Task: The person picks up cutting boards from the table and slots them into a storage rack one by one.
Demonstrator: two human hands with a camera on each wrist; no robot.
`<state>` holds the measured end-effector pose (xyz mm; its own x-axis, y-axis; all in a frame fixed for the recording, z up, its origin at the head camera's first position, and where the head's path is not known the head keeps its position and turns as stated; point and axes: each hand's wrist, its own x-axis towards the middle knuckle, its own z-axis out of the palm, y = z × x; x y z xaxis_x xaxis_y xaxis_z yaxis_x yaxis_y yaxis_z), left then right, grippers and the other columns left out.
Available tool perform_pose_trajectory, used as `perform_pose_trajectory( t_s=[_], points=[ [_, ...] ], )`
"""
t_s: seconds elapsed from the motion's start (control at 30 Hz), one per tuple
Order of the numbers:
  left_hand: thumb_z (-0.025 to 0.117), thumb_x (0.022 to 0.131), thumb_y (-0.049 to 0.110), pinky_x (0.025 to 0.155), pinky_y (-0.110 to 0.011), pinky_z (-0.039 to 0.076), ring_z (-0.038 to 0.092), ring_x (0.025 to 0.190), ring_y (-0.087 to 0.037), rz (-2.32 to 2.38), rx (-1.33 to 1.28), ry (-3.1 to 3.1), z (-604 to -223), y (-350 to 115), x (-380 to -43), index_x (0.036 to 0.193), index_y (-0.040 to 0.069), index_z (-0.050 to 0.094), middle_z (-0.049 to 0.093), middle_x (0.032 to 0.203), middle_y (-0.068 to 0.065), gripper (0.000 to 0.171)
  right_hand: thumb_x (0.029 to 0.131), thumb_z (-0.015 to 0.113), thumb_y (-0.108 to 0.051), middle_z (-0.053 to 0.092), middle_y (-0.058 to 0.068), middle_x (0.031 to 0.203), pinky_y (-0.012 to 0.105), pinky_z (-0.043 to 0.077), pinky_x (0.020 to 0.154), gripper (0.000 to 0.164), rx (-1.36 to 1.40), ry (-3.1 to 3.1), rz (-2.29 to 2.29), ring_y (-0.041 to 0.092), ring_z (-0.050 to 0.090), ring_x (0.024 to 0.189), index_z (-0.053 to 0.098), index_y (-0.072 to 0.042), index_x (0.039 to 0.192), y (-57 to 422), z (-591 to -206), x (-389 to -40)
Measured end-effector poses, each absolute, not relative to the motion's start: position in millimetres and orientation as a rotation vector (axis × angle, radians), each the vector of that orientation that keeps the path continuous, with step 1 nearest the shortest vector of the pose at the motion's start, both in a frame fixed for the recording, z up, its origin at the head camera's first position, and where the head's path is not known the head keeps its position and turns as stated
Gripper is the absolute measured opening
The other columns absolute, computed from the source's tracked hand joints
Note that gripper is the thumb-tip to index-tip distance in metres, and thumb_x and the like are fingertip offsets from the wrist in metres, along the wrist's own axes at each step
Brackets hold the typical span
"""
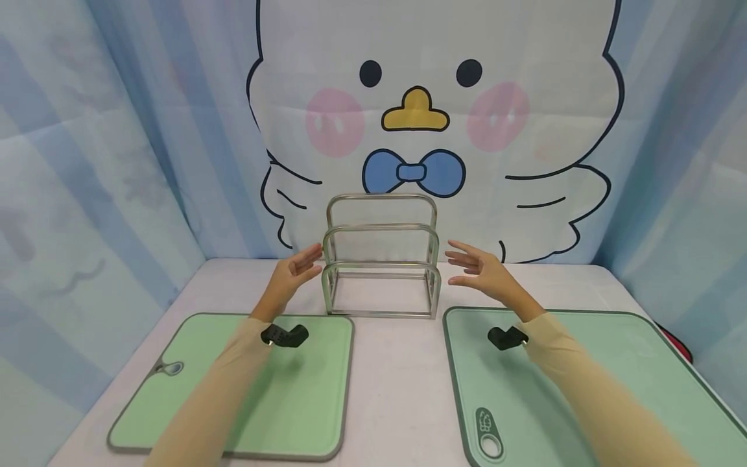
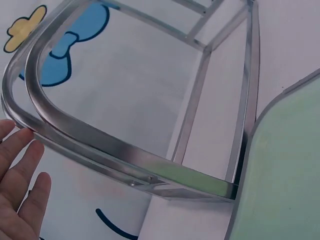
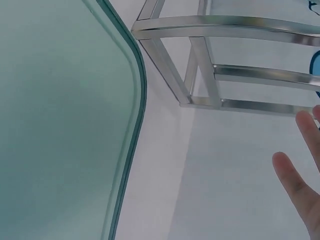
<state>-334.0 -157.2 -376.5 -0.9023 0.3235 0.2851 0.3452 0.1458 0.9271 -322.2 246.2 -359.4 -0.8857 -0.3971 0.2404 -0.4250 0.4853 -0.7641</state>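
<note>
A silver metal rack with three rounded upright frames stands at the back middle of the table. Just left of it is my left hand, fingers extended toward the rack and holding nothing. In the left wrist view, the fingertips come close to the metal rack; whether they touch it I cannot tell. On the other side, my right hand is held a small gap away, its fingers spread and nothing in them. The right wrist view shows those fingers below the rack's bars.
A light green cutting board with grey edging lies under the left forearm. Beneath the right forearm lies a larger blue-green board. A curtain with a cartoon bird hangs directly behind the white table. Something red shows at the right edge.
</note>
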Motion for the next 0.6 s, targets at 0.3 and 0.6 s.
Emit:
perform_pose_trajectory(
  t_s=[0.3,0.6],
  points=[
    [0.055,0.095,0.009,0.114,-0.04,0.028,0.036,0.137,-0.03,-1.729,-0.637,-2.246,-380,-143,-317,0.141,-0.001,0.039,0.039,0.147,-0.019,0.05,0.083,0.073,-0.024,0.049,0.02,0.139,0.055,0.04,0.103,0.072,0.621,-2.687,1.162,0.038,0.047,0.127,0.038,-0.008,0.144,251,-358,-302],
    [0.062,0.089,0.011,0.108,-0.052,0.035,0.04,0.133,-0.038,-1.205,-0.454,-2.342,-385,-126,-294,0.138,-0.003,0.044,0.044,0.142,-0.023,0.054,0.084,0.071,-0.029,0.053,0.024,0.133,0.056,0.043,0.099,0.066,0.391,-2.705,0.89,0.041,0.051,0.122,0.044,-0.002,0.138,246,-363,-284]
  ],
)
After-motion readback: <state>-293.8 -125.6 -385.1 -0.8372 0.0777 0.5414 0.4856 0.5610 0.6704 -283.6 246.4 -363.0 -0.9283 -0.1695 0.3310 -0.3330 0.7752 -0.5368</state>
